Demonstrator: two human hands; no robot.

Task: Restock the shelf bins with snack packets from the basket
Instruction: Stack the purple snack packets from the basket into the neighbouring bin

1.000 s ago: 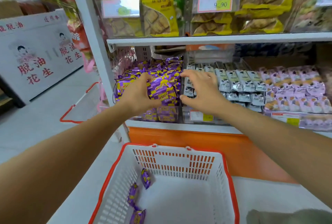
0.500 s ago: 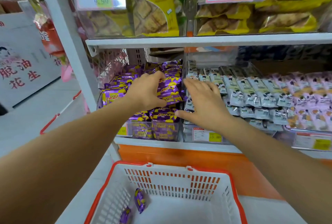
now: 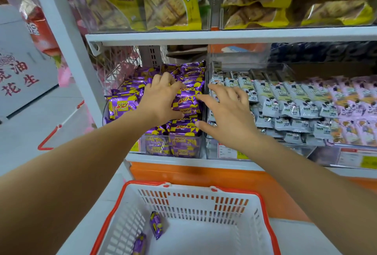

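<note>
A person's left hand curls over a stack of purple packets heaped in the clear shelf bin, thumb tucked beneath. The right hand, fingers spread and holding nothing, hovers at the divider beside the grey packets, possibly touching it. Below, two spare packets lie in the red-rimmed basket.

white red-lettered sign left, orange panel below
</note>
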